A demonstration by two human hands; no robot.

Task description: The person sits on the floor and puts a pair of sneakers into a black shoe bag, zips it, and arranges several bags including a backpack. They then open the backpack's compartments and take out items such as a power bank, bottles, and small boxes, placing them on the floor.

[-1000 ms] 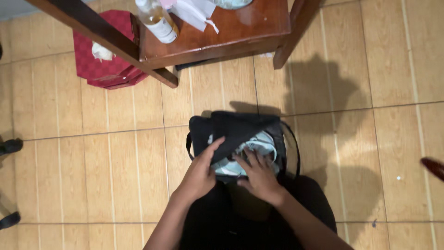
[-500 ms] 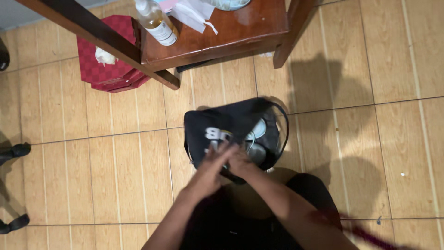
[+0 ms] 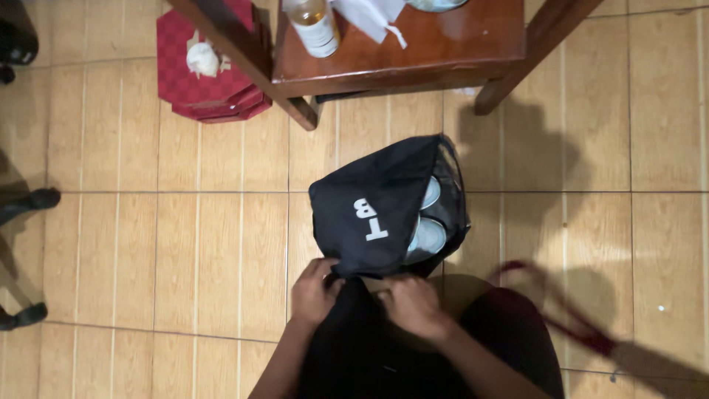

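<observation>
A tan tiled floor (image 3: 185,244) carries everything. A wooden table (image 3: 443,52) stands at its far edge, a red hexagonal box (image 3: 210,74) beside the table's left leg. The black drawstring bag (image 3: 377,210) sits mid-floor, pale shoes (image 3: 428,236) showing through its mesh side. The left hand (image 3: 314,292) and right hand (image 3: 410,303) are both closed on the bag's near edge.

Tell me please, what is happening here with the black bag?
A person looks down at a black bag on the tiled floor. The left hand and the right hand both grip the bag's near edge. Pale shoes show inside through its mesh side. Beyond it stands a wooden table with a bottle, and a red box lies beside it.
</observation>
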